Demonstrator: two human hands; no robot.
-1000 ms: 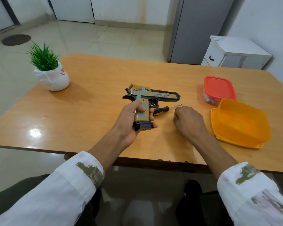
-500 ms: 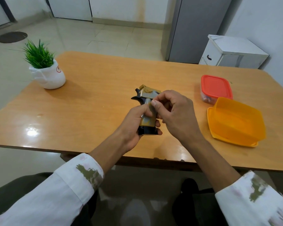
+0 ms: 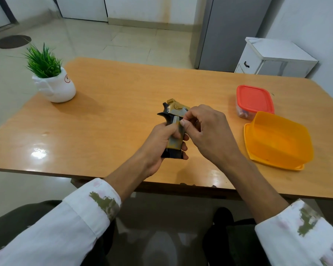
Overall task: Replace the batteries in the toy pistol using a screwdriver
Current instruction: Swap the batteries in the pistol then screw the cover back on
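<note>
Centrally, left hand clasps the pistol, handle running up-frame; right hand curls against its top from the right, contents unclear.

**HEAD VIEW: SINGLE WIDE-ANGLE, WORN**

Mounted at head height over a seated person's lap. Faces forward and steeply down onto a glossy orange-brown wooden table. Sits close: catches white rolled sleeves at both bottom corners and centres the left hand and right hand, gripping and pinching a tan-and-black plastic toy pistol. Spans the tabletop from near edge to far edge, cropping both sides. Reaches a white ceramic pot of green grass at left, a translucent orange plastic box and a red-lidded clear box at right, then pale floor tiles and a grey cabinet beyond.
</note>
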